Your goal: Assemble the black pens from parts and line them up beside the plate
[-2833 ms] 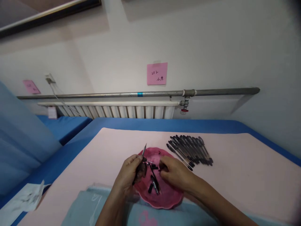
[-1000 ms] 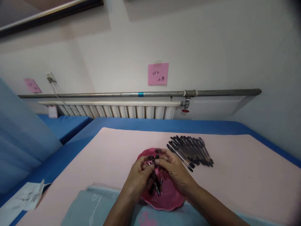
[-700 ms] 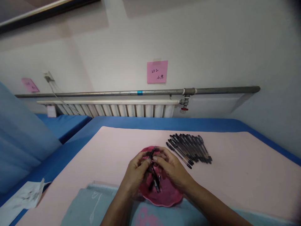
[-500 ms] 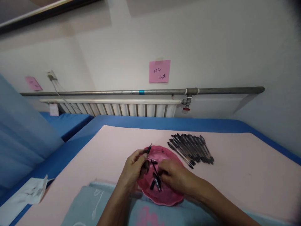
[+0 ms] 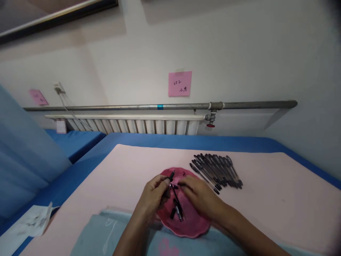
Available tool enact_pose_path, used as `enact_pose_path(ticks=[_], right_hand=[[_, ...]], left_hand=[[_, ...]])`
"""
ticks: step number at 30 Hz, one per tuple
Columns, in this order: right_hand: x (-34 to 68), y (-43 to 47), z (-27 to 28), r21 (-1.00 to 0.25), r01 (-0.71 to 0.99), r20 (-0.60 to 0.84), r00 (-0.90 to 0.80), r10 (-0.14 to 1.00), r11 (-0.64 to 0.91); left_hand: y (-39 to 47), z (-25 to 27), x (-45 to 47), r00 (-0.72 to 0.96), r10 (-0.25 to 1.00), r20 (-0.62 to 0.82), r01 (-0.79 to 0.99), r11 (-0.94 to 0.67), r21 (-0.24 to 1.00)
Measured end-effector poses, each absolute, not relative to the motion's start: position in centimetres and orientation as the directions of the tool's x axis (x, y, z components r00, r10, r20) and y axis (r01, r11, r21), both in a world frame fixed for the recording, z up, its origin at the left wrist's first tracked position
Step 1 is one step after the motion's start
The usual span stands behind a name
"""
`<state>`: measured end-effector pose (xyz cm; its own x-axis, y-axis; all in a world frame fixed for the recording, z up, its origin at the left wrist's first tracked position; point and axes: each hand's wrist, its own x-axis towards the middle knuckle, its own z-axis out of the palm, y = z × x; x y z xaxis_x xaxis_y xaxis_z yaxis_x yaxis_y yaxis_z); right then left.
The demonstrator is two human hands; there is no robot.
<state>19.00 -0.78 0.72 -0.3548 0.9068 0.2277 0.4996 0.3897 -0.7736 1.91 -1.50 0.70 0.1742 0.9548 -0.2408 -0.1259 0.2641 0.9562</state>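
My left hand (image 5: 154,192) is closed in a pinch around a black pen part (image 5: 172,175), its pointed tip up and to the right. The rest of that part is hidden by the fingers. My right hand (image 5: 201,193) hovers over the right side of a pink scalloped plate (image 5: 191,229), fingertips drawn together close to the left hand. Whatever it may hold is too small to make out. Loose black pen parts lie in the plate, among them a thin dark piece (image 5: 176,195), a clipped piece (image 5: 178,210) and a short black cap (image 5: 173,213).
Several black-capped pens (image 5: 217,170) lie side by side right of the plate on a pink sheet (image 5: 266,202). A blue-grey cloth (image 5: 106,231) lies in front. Printed paper (image 5: 34,220) rests at the left edge. Behind the bed stand a radiator (image 5: 149,126) and a pipe (image 5: 119,107).
My right hand has risen from the plate's loose parts toward my left hand, its fingers less curled. The pen part in my left hand has tilted further right.
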Motion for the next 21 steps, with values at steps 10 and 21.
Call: enact_pose_path(ticks=[10,21], right_hand=[[19.1,0.3,1.1,-0.955,-0.295,-0.025,0.040,0.999,-0.012],[18.6,-0.5,1.9,-0.984,-0.180,-0.010,0.001,1.000,-0.010]], left_hand=[[-2.2,0.6,3.5,0.234,0.935,-0.267,-0.175,0.311,0.934],[-2.3,0.6,3.4,0.243,0.931,-0.272,-0.161,0.315,0.935]])
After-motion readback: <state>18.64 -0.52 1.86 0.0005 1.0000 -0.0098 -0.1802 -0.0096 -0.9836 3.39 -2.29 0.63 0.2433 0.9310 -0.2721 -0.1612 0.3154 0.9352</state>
